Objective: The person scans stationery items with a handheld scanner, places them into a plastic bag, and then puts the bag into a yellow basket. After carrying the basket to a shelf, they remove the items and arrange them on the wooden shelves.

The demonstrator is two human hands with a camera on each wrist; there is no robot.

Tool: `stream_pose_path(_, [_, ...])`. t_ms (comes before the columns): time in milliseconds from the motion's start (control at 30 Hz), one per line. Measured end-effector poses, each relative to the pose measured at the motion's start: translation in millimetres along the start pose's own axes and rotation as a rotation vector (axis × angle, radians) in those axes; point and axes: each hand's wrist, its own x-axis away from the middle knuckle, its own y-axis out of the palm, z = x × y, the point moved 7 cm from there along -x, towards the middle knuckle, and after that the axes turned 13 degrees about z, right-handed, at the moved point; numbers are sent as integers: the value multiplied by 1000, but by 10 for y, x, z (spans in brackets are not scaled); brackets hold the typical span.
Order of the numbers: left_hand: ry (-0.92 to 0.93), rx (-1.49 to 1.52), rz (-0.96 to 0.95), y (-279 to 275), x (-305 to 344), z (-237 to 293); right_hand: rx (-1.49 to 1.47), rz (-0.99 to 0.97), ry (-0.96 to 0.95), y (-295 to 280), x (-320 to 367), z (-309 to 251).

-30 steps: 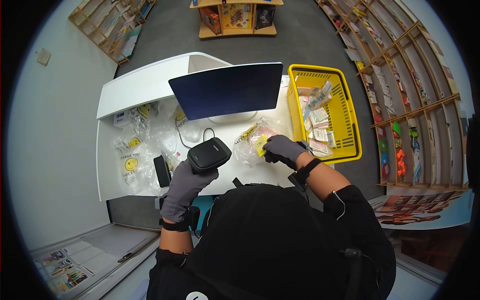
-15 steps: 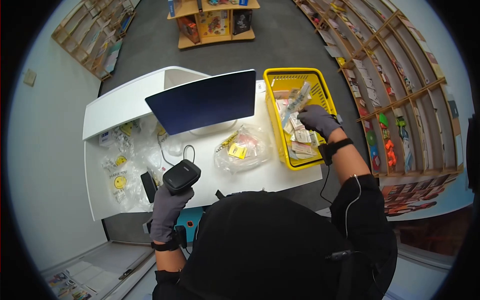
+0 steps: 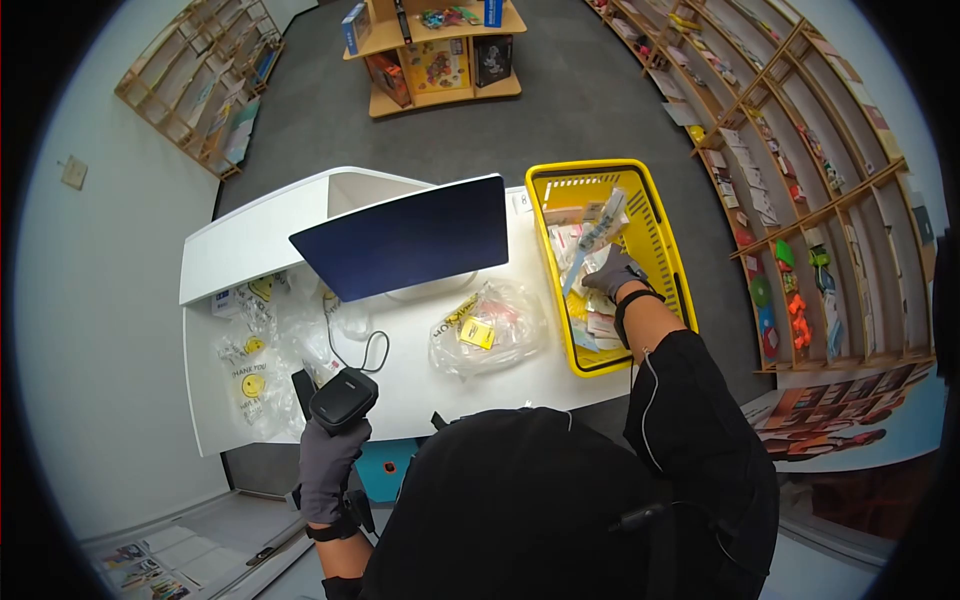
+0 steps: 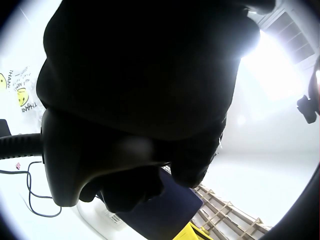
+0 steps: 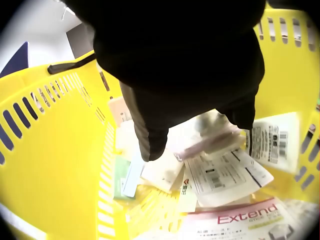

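Observation:
In the head view my gloved left hand (image 3: 328, 462) grips a black corded scanner (image 3: 343, 400) at the counter's front left. Close up in the left wrist view, the dark hand (image 4: 140, 65) is curled round the scanner's handle (image 4: 75, 155). My right hand (image 3: 614, 272) is down inside the yellow basket (image 3: 678, 290), over a pile of packets. The right wrist view shows that hand (image 5: 185, 70) with fingers spread apart above white labelled packets (image 5: 215, 177); whether it touches them cannot be told. A clear bag (image 3: 512, 350) with a yellow packet (image 3: 477, 333) on it lies mid-counter.
A monitor (image 3: 410, 240) stands at the back of the white counter (image 3: 400, 425), left of the basket. More clear bags (image 3: 254, 385) and a black stand (image 3: 302, 392) are at the left. Shelves (image 3: 790, 170) line the right side beyond the basket.
My right hand has left the yellow packet on the clear bag and moved right, into the basket among the packets. The left hand, still holding the scanner, has shifted down and left.

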Motion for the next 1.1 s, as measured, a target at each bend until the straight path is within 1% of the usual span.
stream_pose_path(167, [-14,-48,39,-82,5,53,22,15,17,143,6,-27])
stream_pose_path(267, [-53,3,50,-136,8,123,98,-27,-125,208,-155,-79])
stream_pose_path(400, [-52,8,61,-151,-69,159,197,-77,-299,198,-231,-112])
stream_pose_path(433, [-49,11,55,-135,-84,159,198,-74,-294,175,-223,-82])
stream_pose_path(533, [-31,6,29,-69,-148,153,176,-9,-48,2,-173,155])
stream_pose_path(567, [-23,9,21,-52,-174,160,176,-1,-39,-15,-184,223])
stream_pose_path(633, [2,12,-8,-9,-222,185,195,32,-87,-22,-256,396])
stream_pose_path(800, [53,-5,-82,21,-320,271,228,55,-159,-364,12,468])
stream_pose_path(900, [79,-7,-94,12,-346,331,179,89,-132,-761,289,406])
stream_pose_path(967, [90,-7,-107,27,-358,334,159,105,-114,-919,449,454])
stream_pose_path(1067, [97,11,-151,72,-372,312,84,152,-226,-1073,649,438])
stream_pose_path(1100, [97,13,-157,82,-369,312,89,154,-222,-1110,708,460])
